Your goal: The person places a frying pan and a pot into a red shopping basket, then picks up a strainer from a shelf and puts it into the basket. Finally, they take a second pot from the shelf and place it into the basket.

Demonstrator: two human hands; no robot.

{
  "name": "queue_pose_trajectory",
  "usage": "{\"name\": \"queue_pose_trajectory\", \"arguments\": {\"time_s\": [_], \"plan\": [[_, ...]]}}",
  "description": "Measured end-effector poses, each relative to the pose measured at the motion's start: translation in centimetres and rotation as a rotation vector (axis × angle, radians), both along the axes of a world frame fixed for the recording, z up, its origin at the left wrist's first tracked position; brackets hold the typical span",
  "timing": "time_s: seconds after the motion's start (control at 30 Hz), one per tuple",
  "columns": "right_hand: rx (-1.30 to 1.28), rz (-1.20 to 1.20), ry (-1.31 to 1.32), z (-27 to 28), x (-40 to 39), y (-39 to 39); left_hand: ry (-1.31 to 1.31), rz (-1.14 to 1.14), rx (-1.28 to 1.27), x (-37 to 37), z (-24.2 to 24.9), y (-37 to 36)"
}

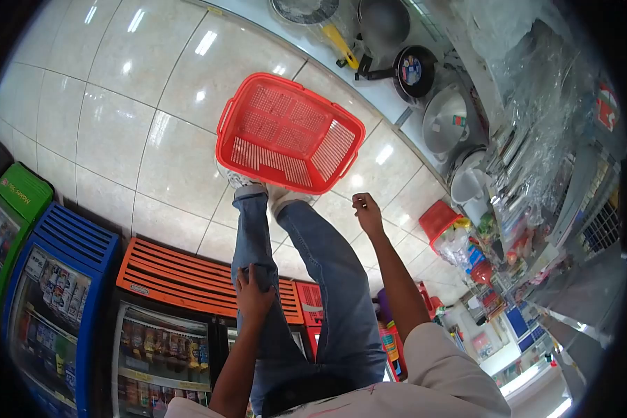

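A red plastic shopping basket (285,132) with slotted walls sits at my feet on the tiled floor, its inside in view and nothing in it. Its near edge overlaps my shoes (244,178). My left hand (254,292) lies against the left leg of my jeans (252,230), its fingers apart. To the right of my legs, my right hand (366,207) hangs in the air with curled fingers, and I see nothing in it. That hand is near the basket's lower right corner, not touching it.
Along the upper right, a shelf holds a small black frying pan (416,73), other pans and a pale pot (446,122). A smaller red container (442,221) with wrapped goods stands at right. Drink coolers with orange (188,275), blue (76,230) and green (24,191) tops line the left.
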State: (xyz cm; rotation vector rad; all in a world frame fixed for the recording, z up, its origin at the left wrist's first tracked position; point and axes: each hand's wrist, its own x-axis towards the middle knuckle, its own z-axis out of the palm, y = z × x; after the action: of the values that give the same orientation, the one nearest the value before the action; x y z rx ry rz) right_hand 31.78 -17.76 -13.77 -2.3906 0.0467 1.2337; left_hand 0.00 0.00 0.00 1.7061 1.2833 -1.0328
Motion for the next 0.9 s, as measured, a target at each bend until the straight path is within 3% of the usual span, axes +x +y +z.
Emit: {"name": "queue_pose_trajectory", "arguments": {"time_s": [0.07,0.1,0.2,0.27,0.3,0.37,0.43,0.5,0.6,0.67,0.77,0.9], "plan": [[0.058,-0.13,0.048,-0.5,2.9,3.5,0.038,0.044,0.016,0.9,-2.3,-0.4],[0.023,-0.118,0.105,1.6,2.4,4.0,0.098,0.057,-0.013,0.8,1.2,-1.1],[0.236,-0.223,0.069,-2.2,4.7,6.6,0.121,0.113,0.087,3.3,-1.9,-2.2],[0.328,0.011,-0.274,-4.9,6.6,8.5,0.187,0.13,0.118,4.4,-1.8,-3.5],[0.232,0.027,-0.341,-3.7,8.3,11.4,0.198,0.124,0.106,4.8,-1.7,-4.1],[0.452,-0.064,-0.56,-5.7,12.2,14.7,0.222,0.122,0.141,5.8,-2.0,-4.7],[0.461,-0.121,-0.736,-6.4,16.6,19.1,0.235,0.136,0.138,6.3,-2.0,-4.8],[0.417,-0.022,-0.844,-7.3,21.2,22.7,0.238,0.149,0.146,6.7,-1.8,-5.0],[0.222,-0.005,-0.876,-11.6,27.4,25.6,0.278,0.199,0.125,7.5,-2.1,-5.4],[0.066,-0.049,-0.746,-13.7,30.1,26.9,0.281,0.221,0.145,7.8,-2.4,-6.3],[0.024,0.068,-0.5,-22.5,35.4,24.4,0.324,0.229,0.139,8.8,-2.5,-6.6],[-0.226,0.189,-0.388,-17.1,33.6,26.0,0.316,0.266,0.152,9.2,-2.6,-6.9]]}}
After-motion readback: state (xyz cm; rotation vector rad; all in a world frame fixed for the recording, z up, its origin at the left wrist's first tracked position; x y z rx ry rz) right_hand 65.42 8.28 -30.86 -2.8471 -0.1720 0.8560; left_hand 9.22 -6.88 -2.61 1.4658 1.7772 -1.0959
